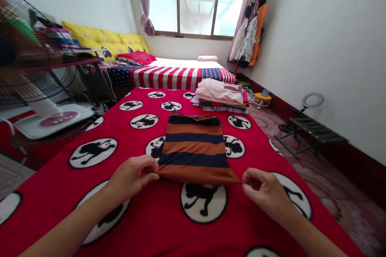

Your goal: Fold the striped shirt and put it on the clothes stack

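A folded striped garment [194, 148], brown and dark navy, lies on the red blanket [163, 217] with round monkey prints. My left hand [137, 174] pinches its near left corner between thumb and fingers. At the near right corner, my right hand [261, 188] grips the cloth too, drawing it out to a point. The near edge stretches taut between both hands. Whether the garment is a shirt or something else cannot be told from its folded shape.
A pile of folded clothes [221, 92] sits at the blanket's far right. An electric fan [52, 116] stands on the left. Beyond is a bed with a flag-patterned cover [169, 77]. On the right floor are a green folding stool [313, 130] and a yellow stool [262, 97].
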A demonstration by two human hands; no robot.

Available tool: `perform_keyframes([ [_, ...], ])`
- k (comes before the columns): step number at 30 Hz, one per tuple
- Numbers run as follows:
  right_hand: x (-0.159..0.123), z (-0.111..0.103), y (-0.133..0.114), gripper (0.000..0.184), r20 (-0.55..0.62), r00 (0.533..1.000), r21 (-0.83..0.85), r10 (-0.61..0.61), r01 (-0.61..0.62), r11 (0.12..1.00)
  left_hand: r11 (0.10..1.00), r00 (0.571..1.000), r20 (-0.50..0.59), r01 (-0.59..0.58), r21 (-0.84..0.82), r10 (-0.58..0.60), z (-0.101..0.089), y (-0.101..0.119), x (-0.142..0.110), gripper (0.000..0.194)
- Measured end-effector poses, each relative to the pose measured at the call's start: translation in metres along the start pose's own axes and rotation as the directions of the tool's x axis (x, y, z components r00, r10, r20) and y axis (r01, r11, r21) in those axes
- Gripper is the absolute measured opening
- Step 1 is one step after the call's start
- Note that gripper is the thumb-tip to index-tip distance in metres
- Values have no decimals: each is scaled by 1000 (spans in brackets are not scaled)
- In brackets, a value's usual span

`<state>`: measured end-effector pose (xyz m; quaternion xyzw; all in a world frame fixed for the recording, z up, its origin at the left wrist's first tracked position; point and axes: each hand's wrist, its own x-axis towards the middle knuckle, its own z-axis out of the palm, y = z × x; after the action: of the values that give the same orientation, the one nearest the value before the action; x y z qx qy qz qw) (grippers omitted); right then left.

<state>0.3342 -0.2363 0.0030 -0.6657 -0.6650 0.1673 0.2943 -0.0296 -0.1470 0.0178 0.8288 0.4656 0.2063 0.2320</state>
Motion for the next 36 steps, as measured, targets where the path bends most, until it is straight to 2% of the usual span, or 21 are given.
perform_keyframes([
  [5,-5,3,8,6,44,999,-115,-15,20,993,1000,999,46,7,14,-8,7,2,-3,4],
  [8,-5,0,2,9,103,992,-255,-67,91,963,999,997,72,-35,38,32,2,7,-4,7],
  [11,-2,-3,-17,2,26,982,-389,-188,183,903,995,995,52,-89,47,86,-7,19,2,15],
  [13,1,-1,-36,16,-49,953,-388,-300,258,885,993,993,3,-117,18,117,-11,29,13,18],
  [14,4,3,-47,23,-46,934,-361,-355,316,877,991,991,-25,-133,-5,132,-10,32,20,18],
  [17,15,23,-73,46,135,860,-228,-492,510,829,982,977,-139,-173,-82,160,-1,31,46,20],
  [19,26,41,-81,63,277,813,-167,-512,566,807,981,961,-253,-149,-127,113,9,19,60,23],
  [21,38,59,-81,71,359,803,-179,-476,559,809,979,931,-363,-102,-175,32,18,0,68,25],
  [24,53,79,-74,60,346,815,-256,-465,558,789,944,889,-434,-11,-331,-143,25,-29,68,32],
  [26,59,82,-70,50,311,789,-267,-529,607,748,858,850,-433,41,-512,-299,25,-42,65,39],
  [28,67,77,-73,44,300,761,-217,-576,642,735,733,795,-426,35,-679,-432,23,-48,62,46],
  [30,79,62,-84,39,280,790,-133,-546,595,793,638,754,-426,-12,-770,-500,21,-51,63,50],
  [33,110,34,-112,32,200,867,90,-457,448,890,585,735,-425,-48,-809,-528,19,-51,66,52],
  [36,147,9,-151,31,130,926,388,-355,282,878,560,735,-413,-54,-827,-538,17,-51,66,54],
])
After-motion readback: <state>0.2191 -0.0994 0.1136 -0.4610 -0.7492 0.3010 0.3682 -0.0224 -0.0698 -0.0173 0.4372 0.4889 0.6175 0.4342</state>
